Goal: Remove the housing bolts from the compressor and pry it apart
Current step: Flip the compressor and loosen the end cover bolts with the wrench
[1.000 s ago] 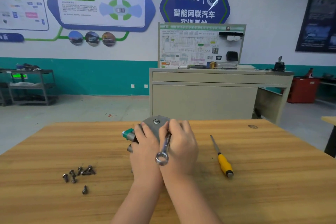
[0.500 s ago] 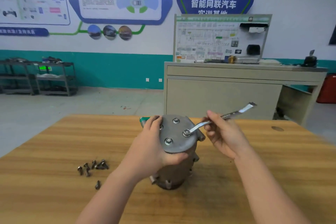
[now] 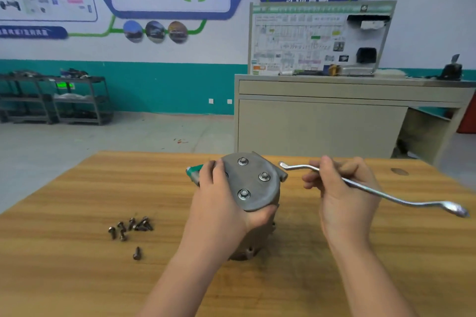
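**Compressor steadied on the bench, wrench held clear of the bolts**

Here the compressor (image 3: 253, 188) stands on end on the wooden table (image 3: 77, 278), its flat grey end plate tilted toward the camera. Three housing bolts (image 3: 264, 176) show on that plate, all seated; a fourth spot at the plate's left edge sits under the fingers and may hold another, though it cannot be made out. The left hand (image 3: 221, 203) grips the compressor from its left side, fingers curled over the top rim and thumb hooked under the plate's near edge. A green-capped fitting (image 3: 193, 171) juts out just beyond those fingers.

The right hand (image 3: 340, 188) is closed around the shank of a double-ended ring wrench (image 3: 373, 192), held just to the right of the compressor. The wrench's near end hangs close to the plate without touching any bolt; its far end points off to the right.

A cluster of loose bolts (image 3: 130, 228) lies on the table well left of the compressor, one (image 3: 137, 253) a little apart, nearer the camera.
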Demonstrator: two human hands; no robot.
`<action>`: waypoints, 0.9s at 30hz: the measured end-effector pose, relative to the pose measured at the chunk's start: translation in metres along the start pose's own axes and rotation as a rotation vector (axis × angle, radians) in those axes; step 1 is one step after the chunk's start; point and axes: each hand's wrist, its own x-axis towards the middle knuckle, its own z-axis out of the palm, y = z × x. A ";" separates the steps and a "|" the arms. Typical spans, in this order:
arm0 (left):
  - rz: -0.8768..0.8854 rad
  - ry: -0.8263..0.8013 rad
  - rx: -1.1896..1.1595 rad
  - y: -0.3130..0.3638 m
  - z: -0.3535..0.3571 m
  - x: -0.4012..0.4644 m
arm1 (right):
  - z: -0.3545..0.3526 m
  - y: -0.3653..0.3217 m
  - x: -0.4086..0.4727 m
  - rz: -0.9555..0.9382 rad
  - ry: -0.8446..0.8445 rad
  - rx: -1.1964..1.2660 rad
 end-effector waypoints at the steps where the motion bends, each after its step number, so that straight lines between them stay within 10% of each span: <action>1: -0.022 0.012 0.018 0.004 0.001 -0.001 | 0.000 0.002 -0.006 -0.049 0.011 -0.045; 18: -0.108 0.047 0.097 0.032 0.009 -0.008 | 0.022 0.012 -0.041 -0.598 0.012 -0.628; 27: 0.015 -0.054 0.000 0.008 0.000 0.001 | 0.010 0.019 -0.048 -0.056 -0.032 -0.094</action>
